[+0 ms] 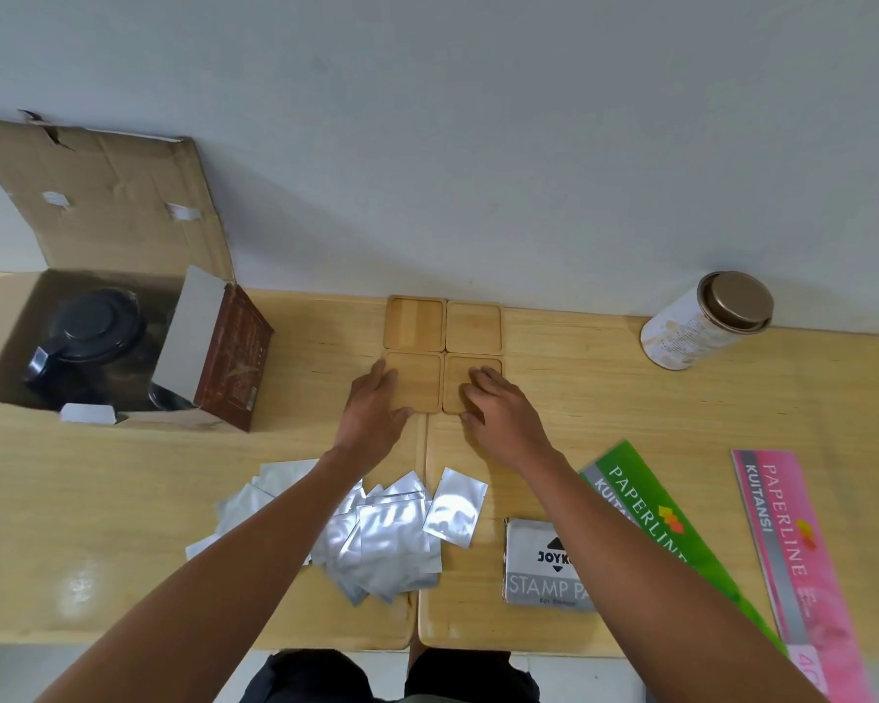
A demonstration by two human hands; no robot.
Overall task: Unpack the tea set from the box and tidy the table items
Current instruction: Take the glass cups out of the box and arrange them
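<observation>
Head view, looking down on a pale wooden table (pixel 630 378) against a white wall; four square wooden coasters (pixel 442 353) laid edge to edge in a two-by-two block near the far edge, at centre; left hand (pixel 374 411) flat on the near-left coaster (pixel 417 380), fingers spread over its left edge, thumb at its near edge, grip open and clasping nothing; right hand (pixel 498 408) resting on the near-right coaster (pixel 465 383), fingers curled down onto its surface, thumb at its near edge, grip loose, not closed round anything; far two coasters untouched.

At far left, an open cardboard box (pixel 97 205) with its tall flap leaning on the wall; inside it, a dark teapot (pixel 90 342) in clear wrap, seen from above; propped at the box's right side, a smaller brown carton (pixel 234 357) with its white lid flap raised.

Nearer the body, under the left forearm, a loose heap of silver foil sachets (pixel 397 535); just right of them a silver stamp pad box (pixel 544 565), partly hidden by the right forearm; further right a green receipt book (pixel 645 509) and a pink receipt book (pixel 792 545), both lying slanted; at far right, well apart, a white tin (pixel 701 327) with a bronze lid, upright near the wall.
</observation>
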